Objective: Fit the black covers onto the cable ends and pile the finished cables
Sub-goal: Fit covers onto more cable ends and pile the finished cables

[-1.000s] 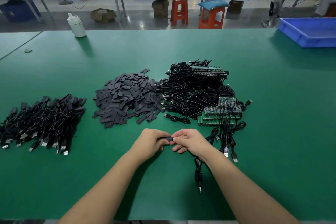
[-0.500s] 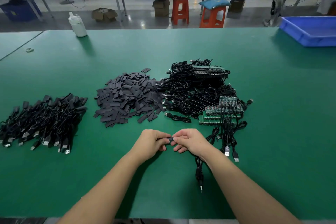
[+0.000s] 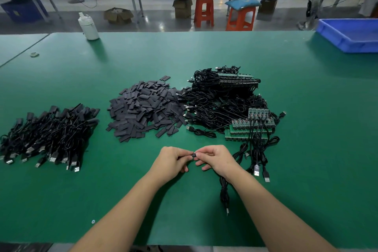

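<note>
green bench (image 3: 286, 88): nothing on it has moved in the last second.
finished cables (image 3: 47, 135): heap well left of the loose covers, no bigger than before.
loose covers (image 3: 143, 110): grey-black heap, the landmark.
uncapped cables (image 3: 221, 104): tangle touching its right side.
left hand (image 3: 173, 159), right hand (image 3: 214, 158): just in front of it, both pinching one black cover (image 3: 193, 155), closer together than before, so the cover seems nearly seated.

A black cover (image 3: 194, 154) is pinched between the left hand (image 3: 172, 160) and right hand (image 3: 214, 158) near the tabletop's (image 3: 306, 108) front edge; its cable (image 3: 224, 194) is trailed toward that edge.
</note>
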Tool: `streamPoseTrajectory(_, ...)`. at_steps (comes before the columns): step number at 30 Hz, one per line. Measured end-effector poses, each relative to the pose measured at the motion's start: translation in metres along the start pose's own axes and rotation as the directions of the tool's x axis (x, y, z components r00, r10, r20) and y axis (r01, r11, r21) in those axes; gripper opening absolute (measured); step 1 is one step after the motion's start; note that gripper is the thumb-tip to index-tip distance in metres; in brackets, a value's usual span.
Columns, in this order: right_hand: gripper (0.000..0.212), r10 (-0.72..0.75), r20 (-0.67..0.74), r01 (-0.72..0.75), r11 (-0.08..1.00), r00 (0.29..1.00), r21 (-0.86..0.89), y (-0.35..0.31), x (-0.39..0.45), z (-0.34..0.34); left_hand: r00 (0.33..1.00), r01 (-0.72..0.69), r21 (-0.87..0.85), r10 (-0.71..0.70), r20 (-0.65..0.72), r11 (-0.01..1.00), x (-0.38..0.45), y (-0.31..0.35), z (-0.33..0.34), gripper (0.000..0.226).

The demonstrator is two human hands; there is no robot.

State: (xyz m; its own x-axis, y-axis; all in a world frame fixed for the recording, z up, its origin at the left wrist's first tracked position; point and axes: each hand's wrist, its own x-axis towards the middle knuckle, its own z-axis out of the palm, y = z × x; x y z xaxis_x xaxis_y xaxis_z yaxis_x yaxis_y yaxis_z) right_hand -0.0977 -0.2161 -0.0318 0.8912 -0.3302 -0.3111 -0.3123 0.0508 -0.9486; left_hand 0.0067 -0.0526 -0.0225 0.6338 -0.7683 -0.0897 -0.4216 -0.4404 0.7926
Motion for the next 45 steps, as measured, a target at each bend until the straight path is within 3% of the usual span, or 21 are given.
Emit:
streamPoseTrajectory(14, 0.01, -0.01, -0.007, 0.01, 0.999, 1.0, 0.044, 0.001, 0.0, 0.0, 0.999, 0.031, -0.089, -0.032, -0.011, 0.996, 0.0, 0.001, 0.004, 0.024)
streamPoseTrajectory(20, 0.013, -0.003, -0.003, 0.003, 1.0, 1.0, 0.03, 0.004, 0.001, -0.002, 0.995, 0.055, 0.006, -0.055, 0.085, 0.998, 0.006, 0.005, 0.0, 0.023)
streamPoseTrajectory(30, 0.016, -0.028, -0.037, 0.027, 1.0, 0.999, -0.004, 0.011, 0.003, -0.001, 0.992, 0.01, 0.162, -0.029, 0.119, 0.987, 0.01, 0.016, -0.001, 0.02)
streamPoseTrajectory(40, 0.017, -0.038, -0.005, 0.038, 0.999, 0.999, -0.025, 0.01, 0.001, -0.003, 0.971, 0.09, 0.025, -0.093, 0.218, 0.996, 0.007, 0.014, -0.005, 0.008)
streamPoseTrajectory(45, 0.013, -0.028, 0.029, 0.029, 0.999, 0.999, -0.025, 0.007, 0.001, -0.003, 0.977, 0.112, -0.066, -0.098, 0.189, 0.992, 0.008, 0.012, -0.005, 0.006)
